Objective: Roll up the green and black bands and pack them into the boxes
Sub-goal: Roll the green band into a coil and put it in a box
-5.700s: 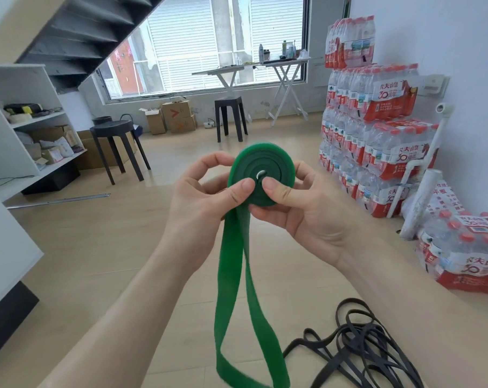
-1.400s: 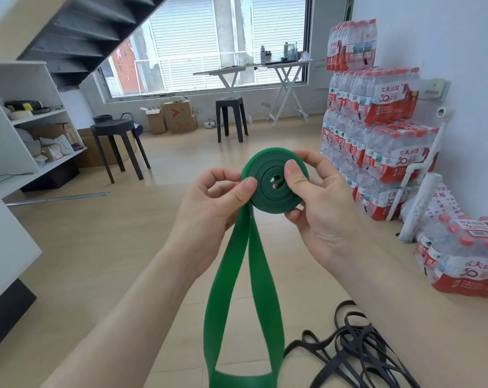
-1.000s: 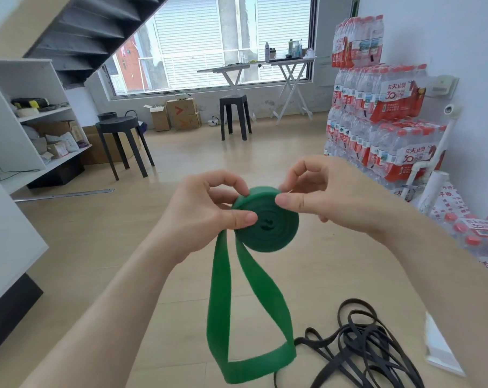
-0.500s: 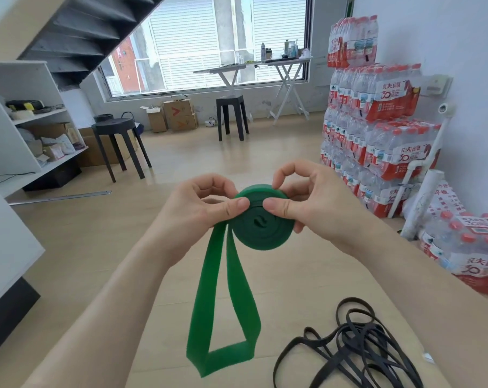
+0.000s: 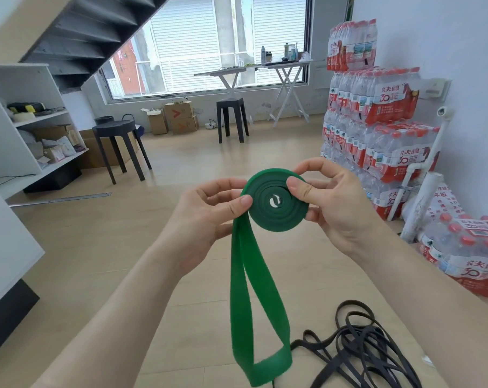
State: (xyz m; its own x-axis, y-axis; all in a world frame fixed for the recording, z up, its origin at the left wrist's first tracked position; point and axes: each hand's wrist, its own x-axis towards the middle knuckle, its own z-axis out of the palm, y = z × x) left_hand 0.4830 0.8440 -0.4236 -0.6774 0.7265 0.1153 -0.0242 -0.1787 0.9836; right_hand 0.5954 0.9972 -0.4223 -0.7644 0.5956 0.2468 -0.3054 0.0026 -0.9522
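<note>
Green band (image 5: 276, 204) held up at chest height, partly rolled.
Its coil is pinched at the left edge by the left hand (image 5: 206, 217) and at the top by the right hand (image 5: 332, 204); the loose loop hangs below. Black bands (image 5: 363, 351) are piled on the floor (image 5: 97, 247).

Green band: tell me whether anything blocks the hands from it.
Nothing visible does. The left hand and right hand both pinch the rolled green band; its loose loop hangs free near the black bands.

We count one green band (image 5: 275, 203), two black stools (image 5: 114, 127) (image 5: 231, 103), two folding tables (image 5: 226, 73) (image 5: 287, 63); the tangled black bands (image 5: 357, 345) we cannot count.
</note>
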